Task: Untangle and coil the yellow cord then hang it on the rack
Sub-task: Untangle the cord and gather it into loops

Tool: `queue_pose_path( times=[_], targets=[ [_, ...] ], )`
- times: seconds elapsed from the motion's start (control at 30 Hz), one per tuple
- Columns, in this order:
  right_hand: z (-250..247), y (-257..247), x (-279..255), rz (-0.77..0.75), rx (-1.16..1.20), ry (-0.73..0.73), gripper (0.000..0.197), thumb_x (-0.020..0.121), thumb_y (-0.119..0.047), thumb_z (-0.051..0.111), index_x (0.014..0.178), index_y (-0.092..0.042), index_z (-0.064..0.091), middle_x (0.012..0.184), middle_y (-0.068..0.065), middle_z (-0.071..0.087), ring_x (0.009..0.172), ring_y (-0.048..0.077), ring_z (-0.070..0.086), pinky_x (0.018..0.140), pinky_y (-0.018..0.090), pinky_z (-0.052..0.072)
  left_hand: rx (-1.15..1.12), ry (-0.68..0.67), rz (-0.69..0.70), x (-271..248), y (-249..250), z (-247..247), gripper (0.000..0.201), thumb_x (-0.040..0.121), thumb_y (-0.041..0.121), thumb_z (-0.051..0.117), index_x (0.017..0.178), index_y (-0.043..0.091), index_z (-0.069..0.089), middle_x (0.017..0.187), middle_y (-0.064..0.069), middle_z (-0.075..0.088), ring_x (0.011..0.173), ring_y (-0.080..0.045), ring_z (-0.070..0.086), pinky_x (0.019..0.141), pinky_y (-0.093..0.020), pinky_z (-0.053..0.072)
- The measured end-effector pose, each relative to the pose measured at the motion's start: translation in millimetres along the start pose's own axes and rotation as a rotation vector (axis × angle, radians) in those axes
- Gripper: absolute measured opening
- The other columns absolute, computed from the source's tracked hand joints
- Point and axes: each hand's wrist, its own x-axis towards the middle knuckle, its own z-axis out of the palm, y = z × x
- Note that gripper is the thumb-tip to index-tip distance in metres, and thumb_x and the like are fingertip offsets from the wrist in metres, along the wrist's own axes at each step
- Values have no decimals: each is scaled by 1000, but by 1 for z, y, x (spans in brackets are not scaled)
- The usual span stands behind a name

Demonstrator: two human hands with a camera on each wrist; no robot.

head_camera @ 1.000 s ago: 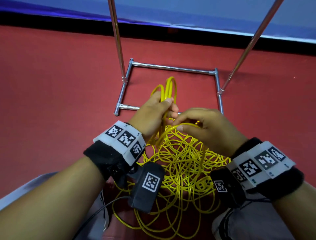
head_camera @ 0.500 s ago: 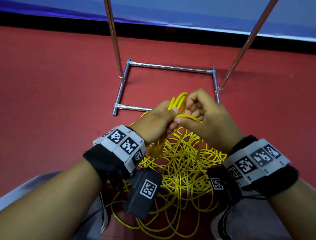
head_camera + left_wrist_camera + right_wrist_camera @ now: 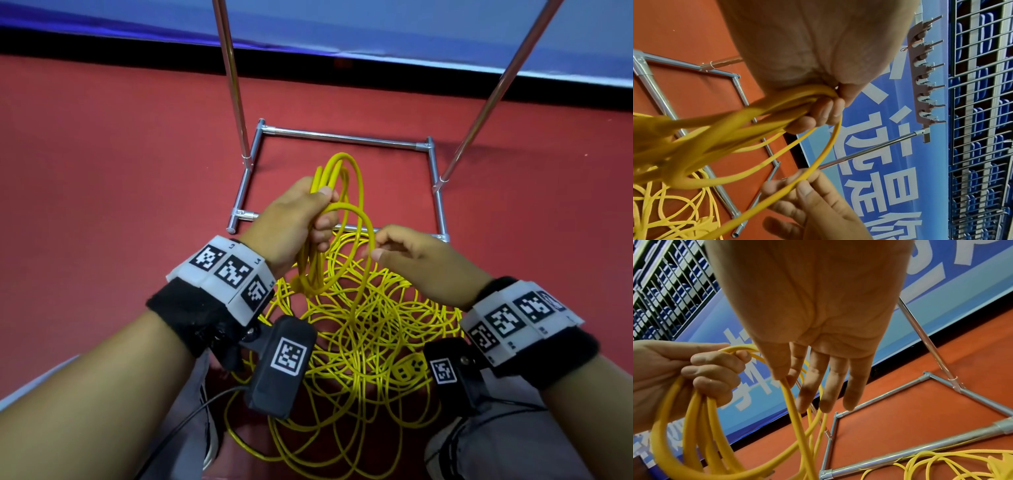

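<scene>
The yellow cord (image 3: 370, 329) lies in a loose tangle on the red floor between my knees. My left hand (image 3: 322, 212) grips several coiled loops (image 3: 342, 174) of it, held up above the tangle; the fingers curl round the bundle (image 3: 797, 104). A single strand arcs from that fist to my right hand (image 3: 375, 248), which pinches the strand (image 3: 789, 395) between thumb and index finger while the other fingers (image 3: 828, 382) stay straight. The rack's hook bar (image 3: 925, 73) shows upright in the left wrist view, with nothing on it.
The rack's chrome base frame (image 3: 342, 137) lies on the floor just beyond my hands, with two poles (image 3: 233, 78) rising from its sides. A yellow socket block (image 3: 407, 370) sits in the tangle. My shoes (image 3: 442, 448) flank the cord. A blue banner wall stands behind.
My right hand has left the left fist and dropped down to the right, drawing out a new strand arc. The left hand has lifted slightly with the coil.
</scene>
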Motion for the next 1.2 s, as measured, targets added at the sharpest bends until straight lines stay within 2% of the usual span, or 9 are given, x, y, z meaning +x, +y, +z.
queue_pose_path(
  times=[0.1, 0.2, 0.37, 0.47, 0.6, 0.73, 0.83, 1.03, 1.2],
  targets=[
    [-1, 7, 2, 5, 15, 17, 9, 98, -18, 46, 94, -12, 51, 73, -7, 65, 61, 22, 37, 59, 37, 36, 71, -21, -2, -1, 0, -1, 20, 103, 14, 31, 87, 14, 43, 52, 6, 48, 43, -7, 43, 48, -21, 36],
    [-8, 11, 5, -5, -14, 169, 13, 98, -19, 46, 88, -26, 51, 72, -1, 61, 66, 27, 51, 66, 43, 46, 108, -39, -24, -2, 0, -2, 20, 102, 12, 31, 88, 16, 45, 58, 2, 61, 48, -9, 58, 48, -20, 38],
    [-24, 11, 7, -119, -53, 377, 18, 96, -15, 51, 88, -30, 57, 69, -3, 41, 55, 3, 37, 53, 14, 30, 144, -39, -46, -2, -1, -2, 20, 100, 10, 33, 85, 13, 46, 59, 0, 65, 49, -13, 59, 50, -21, 42],
    [-29, 12, 7, -128, -167, 400, 20, 93, -21, 57, 85, -39, 59, 76, -1, 44, 66, 5, 43, 63, 15, 32, 109, -37, -79, -2, -1, -1, 20, 101, 11, 32, 85, 13, 45, 63, -2, 68, 53, -15, 64, 52, -23, 46],
    [-30, 5, 3, -125, -193, 365, 16, 89, -20, 61, 87, -36, 63, 86, 2, 54, 75, 8, 51, 70, 11, 35, 12, -10, -109, -2, -1, 2, 20, 102, 12, 33, 85, 14, 42, 77, -9, 71, 66, -18, 69, 61, -29, 54],
    [-27, 1, 1, -176, -196, 214, 22, 87, -17, 65, 85, -39, 63, 89, 9, 57, 81, 14, 53, 73, 17, 37, 18, 23, -114, -2, -1, 5, 20, 104, 15, 31, 87, 15, 41, 79, -8, 69, 59, -14, 66, 53, -26, 51],
    [-20, -4, -1, -243, -190, 158, 11, 83, -27, 63, 91, -34, 67, 87, 2, 57, 80, 9, 54, 73, 14, 38, 12, 30, -111, -1, -2, 6, 17, 104, 15, 30, 90, 14, 41, 79, -7, 68, 59, -14, 67, 51, -25, 52],
    [-8, -15, 0, -368, -201, 241, 18, 78, -28, 66, 93, -19, 73, 80, -4, 57, 74, 14, 55, 67, 15, 41, 93, 31, -122, -4, -4, 7, 16, 103, 15, 33, 91, 15, 44, 70, 4, 70, 49, -15, 63, 41, -20, 48],
    [-9, -23, 1, -366, -85, 362, 26, 70, -26, 76, 88, -34, 60, 76, -5, 58, 70, 16, 56, 64, 17, 44, 268, -53, -158, -7, -3, 8, 19, 103, 14, 33, 88, 16, 44, 70, -6, 60, 39, -9, 52, 37, -14, 38]
  ],
)
